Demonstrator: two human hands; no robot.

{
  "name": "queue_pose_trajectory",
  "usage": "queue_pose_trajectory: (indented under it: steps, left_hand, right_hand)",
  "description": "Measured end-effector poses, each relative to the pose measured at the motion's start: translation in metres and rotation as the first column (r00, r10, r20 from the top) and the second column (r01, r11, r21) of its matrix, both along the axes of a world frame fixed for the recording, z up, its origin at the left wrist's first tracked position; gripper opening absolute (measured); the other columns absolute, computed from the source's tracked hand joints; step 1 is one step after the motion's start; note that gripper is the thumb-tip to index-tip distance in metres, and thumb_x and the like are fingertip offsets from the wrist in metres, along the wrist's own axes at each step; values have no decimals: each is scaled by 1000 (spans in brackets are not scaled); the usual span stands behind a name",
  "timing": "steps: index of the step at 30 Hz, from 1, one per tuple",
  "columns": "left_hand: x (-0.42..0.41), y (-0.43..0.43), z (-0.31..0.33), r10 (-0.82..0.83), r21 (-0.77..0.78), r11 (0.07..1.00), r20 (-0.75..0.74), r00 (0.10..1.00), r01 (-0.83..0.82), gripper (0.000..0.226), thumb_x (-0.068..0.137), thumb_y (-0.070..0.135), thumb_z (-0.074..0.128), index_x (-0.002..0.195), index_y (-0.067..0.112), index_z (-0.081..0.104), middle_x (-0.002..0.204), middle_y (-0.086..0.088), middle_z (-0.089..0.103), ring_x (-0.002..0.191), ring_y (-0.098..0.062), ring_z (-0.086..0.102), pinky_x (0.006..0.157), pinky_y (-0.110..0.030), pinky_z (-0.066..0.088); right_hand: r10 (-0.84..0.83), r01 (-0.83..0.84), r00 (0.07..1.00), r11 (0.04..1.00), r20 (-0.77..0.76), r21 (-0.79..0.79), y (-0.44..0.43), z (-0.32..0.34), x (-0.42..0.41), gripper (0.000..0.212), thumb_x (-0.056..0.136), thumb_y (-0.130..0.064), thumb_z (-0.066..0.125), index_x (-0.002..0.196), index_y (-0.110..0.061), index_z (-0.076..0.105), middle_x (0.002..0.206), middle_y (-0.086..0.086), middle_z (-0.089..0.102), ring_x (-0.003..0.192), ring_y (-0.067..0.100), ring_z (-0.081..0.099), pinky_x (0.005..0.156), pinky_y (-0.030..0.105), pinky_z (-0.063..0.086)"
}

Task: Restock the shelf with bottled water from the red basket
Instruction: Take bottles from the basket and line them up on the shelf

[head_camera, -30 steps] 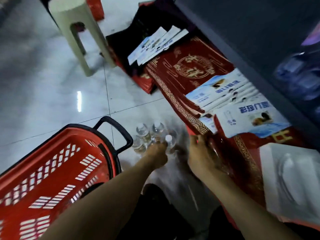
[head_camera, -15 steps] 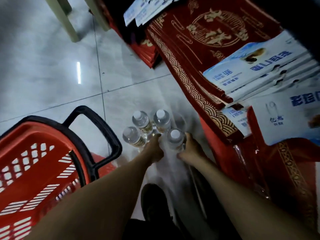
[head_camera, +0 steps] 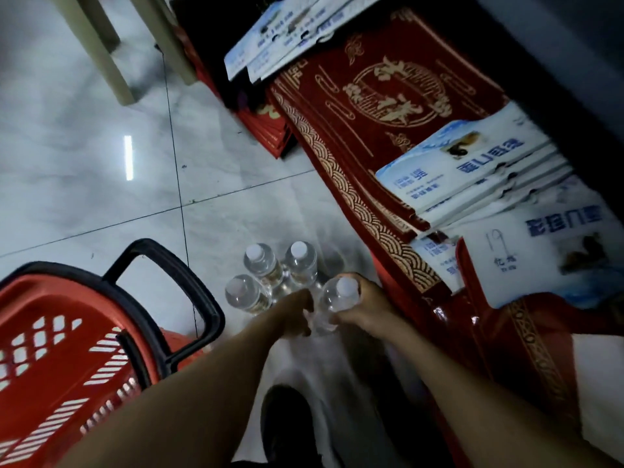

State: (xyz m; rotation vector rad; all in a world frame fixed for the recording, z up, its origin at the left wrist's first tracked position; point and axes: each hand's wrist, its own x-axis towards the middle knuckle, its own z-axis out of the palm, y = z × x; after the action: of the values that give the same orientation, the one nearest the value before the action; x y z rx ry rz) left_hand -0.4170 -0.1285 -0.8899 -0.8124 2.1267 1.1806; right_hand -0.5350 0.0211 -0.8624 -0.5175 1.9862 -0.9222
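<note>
Several clear water bottles with white caps stand upright on the floor tiles beside the red basket [head_camera: 60, 349], which has a black rim and handle. Three of the bottles [head_camera: 266, 268] stand free in a cluster. My right hand [head_camera: 366, 304] is wrapped around the nearest bottle [head_camera: 339, 295] just below its cap. My left hand [head_camera: 297, 312] reaches in low beside that same bottle, its fingers curled at the bottle's lower body; whether it grips it is hard to tell.
Stacks of red and gold mats [head_camera: 388, 96] with blue-and-white packages [head_camera: 472, 170] on top lie to the right, under a dark shelf edge [head_camera: 557, 62]. A pale stool's legs [head_camera: 108, 52] stand at the upper left. My dark shoe [head_camera: 287, 420] is below the bottles.
The view dropped and closed in on the bottles. My right hand moved from the mat stack onto the nearest bottle; my left hand stayed low beside it.
</note>
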Motion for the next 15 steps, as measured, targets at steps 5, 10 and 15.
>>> queue_pose_trajectory:
  steps: [5, 10, 15]
  left_hand:
    - [-10, -13, 110, -110, 238, 963, -71, 991, 124, 70, 65, 3, 82, 120, 29, 47, 123, 8, 57, 117, -13, 55, 98, -38, 52]
    - [-8, 32, 243, -125, 442, 851, -354, 927, 284, 63, 75, -16, 70, 128, 14, 54, 126, -20, 62, 117, -30, 62, 99, -45, 52]
    - [14, 93, 345, 97, 436, 868, -616, 781, 236, 72, 65, -2, 86, 129, 11, 56, 120, -12, 69, 114, -27, 65, 98, -44, 52]
  right_hand:
    - [107, -100, 992, 989, 63, -108, 20, 120, -13, 56, 61, -13, 87, 112, -24, 66, 100, -8, 75, 95, 5, 70, 84, 25, 56]
    - [-62, 76, 997, 943, 52, -325, 60, 252, 7, 54, 65, -23, 85, 115, -27, 65, 103, -5, 75, 96, 7, 69, 77, 21, 51]
    - [-369, 294, 929, 796, -39, -529, 119, 365, 61, 23, 75, -28, 80, 97, -29, 74, 102, -4, 76, 106, 25, 69, 101, 50, 49]
